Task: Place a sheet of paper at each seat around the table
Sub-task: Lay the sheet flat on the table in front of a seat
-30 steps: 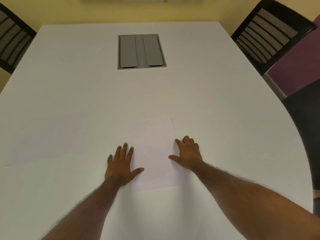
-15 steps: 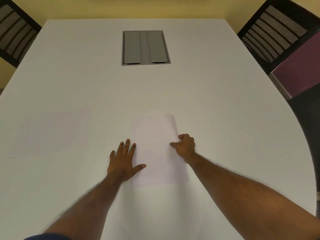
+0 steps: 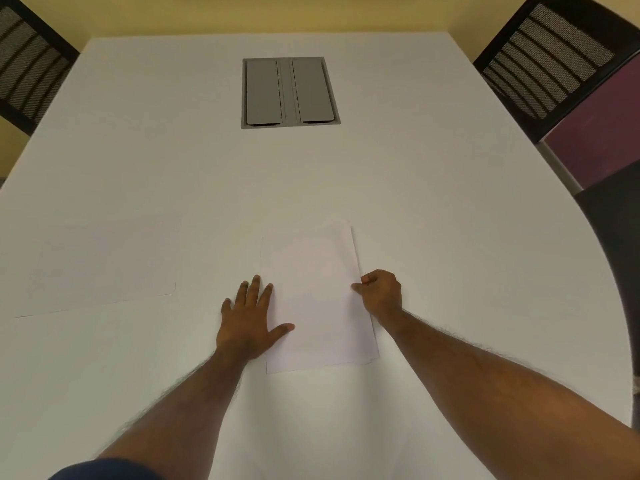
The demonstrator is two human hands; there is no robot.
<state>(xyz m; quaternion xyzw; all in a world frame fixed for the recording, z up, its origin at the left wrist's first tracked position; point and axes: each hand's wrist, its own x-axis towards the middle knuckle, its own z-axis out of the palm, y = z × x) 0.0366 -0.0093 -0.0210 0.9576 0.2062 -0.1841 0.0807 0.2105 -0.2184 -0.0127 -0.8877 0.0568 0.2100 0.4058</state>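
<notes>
Now the right edge of the stack (image 3: 322, 341) is pinched by the right hand (image 3: 381, 294), flat a second ago, while it is steadied on the table (image 3: 450, 220) by the flat, open left hand (image 3: 247, 320), so a top sheet (image 3: 311, 271) is likely being peeled for the next seat.

Smooth, matt white table (image 3: 433, 174) beneath thin matt paper sheets (image 3: 311, 271). Matt grey, metal-looking cable hatch (image 3: 290, 92). Black woven mesh on far-right chair (image 3: 547, 57).
</notes>
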